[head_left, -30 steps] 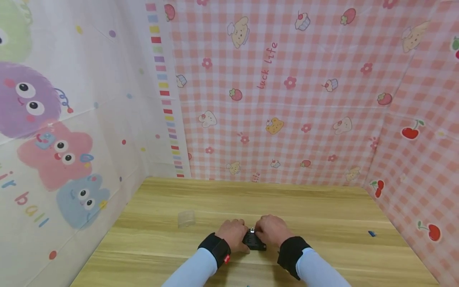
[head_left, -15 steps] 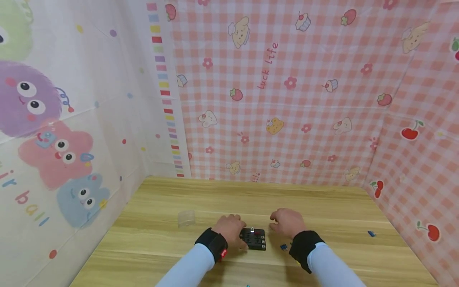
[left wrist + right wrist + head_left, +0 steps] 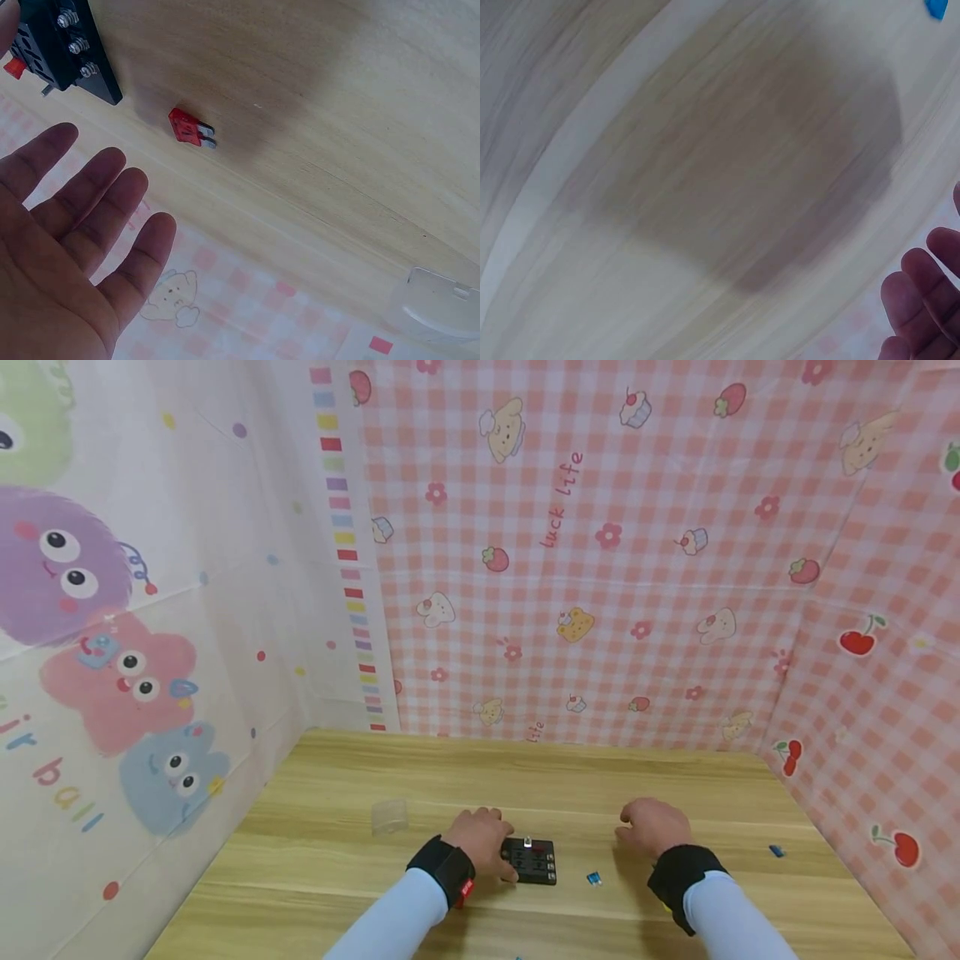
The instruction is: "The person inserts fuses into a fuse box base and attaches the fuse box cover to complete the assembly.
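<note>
A black fuse box (image 3: pixel 531 862) lies on the wooden table, with screw terminals along its sides and a red blade fuse in it. My left hand (image 3: pixel 482 842) is at its left side, thumb by the box's edge and the other fingers spread loosely. In the left wrist view a loose red blade fuse (image 3: pixel 187 128) lies on the wood beside the box; in the head view the left hand hides it. My right hand (image 3: pixel 656 827) hovers to the right, fingers loosely bent and holding nothing. A blue blade fuse (image 3: pixel 594 878) lies between the box and this hand.
A clear plastic cover (image 3: pixel 389 817) rests on the table to the left. Another small blue piece (image 3: pixel 777 851) lies far right, and the tip of a blue thing (image 3: pixel 519 957) shows at the bottom edge. Patterned cloth walls (image 3: pixel 585 568) stand behind and at both sides.
My right hand has left the fuse box and moved right, uncovering the blue fuse on the table. The left hand has drawn back slightly left, so more of the box shows.
</note>
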Demonstrator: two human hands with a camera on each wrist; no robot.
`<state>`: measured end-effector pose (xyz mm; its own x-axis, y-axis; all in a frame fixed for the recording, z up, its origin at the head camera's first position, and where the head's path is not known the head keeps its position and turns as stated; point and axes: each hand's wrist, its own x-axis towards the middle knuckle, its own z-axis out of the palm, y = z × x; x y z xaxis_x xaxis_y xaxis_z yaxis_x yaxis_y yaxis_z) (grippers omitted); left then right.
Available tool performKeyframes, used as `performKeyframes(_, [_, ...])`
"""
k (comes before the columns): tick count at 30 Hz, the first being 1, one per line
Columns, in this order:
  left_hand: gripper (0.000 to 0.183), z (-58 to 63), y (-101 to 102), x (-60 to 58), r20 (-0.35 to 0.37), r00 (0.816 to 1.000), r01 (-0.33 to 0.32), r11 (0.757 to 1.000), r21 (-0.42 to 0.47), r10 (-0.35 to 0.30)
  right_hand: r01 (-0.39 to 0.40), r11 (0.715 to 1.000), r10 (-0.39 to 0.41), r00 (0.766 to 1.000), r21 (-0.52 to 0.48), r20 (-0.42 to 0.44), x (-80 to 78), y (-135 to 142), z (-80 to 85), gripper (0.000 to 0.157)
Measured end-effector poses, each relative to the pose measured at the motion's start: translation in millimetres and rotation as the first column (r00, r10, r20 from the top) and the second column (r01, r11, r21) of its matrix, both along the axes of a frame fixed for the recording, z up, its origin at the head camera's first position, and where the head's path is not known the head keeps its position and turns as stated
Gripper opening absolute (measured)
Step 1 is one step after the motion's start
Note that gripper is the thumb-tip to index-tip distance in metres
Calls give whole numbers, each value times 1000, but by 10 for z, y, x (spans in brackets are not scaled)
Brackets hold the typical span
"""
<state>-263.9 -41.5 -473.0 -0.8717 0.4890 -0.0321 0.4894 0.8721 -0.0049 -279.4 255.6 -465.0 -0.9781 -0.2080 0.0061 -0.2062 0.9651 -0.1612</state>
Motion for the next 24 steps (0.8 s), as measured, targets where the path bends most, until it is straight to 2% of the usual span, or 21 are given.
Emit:
performKeyframes(6, [68, 9, -6, 6, -14, 1000, 8, 1000, -12, -8, 51, 998, -50, 998, -28, 34, 18, 175, 24, 24])
performKeyframes(14, [68, 40, -20, 18, -13, 1000, 15, 1000, -8, -15, 55, 998, -55, 998, -39, 21, 10, 262, 20, 24])
performKeyframes(20, [68, 18, -34, 13, -17, 1000, 11, 1000, -1, -11, 42, 999, -42, 999, -34, -5, 3, 363, 12, 24])
performKeyframes(24, [68, 12, -43, 10, -26, 1000, 10, 1000, -1, -11, 41, 999, -41, 999, -25, 7, 7, 449, 41, 25])
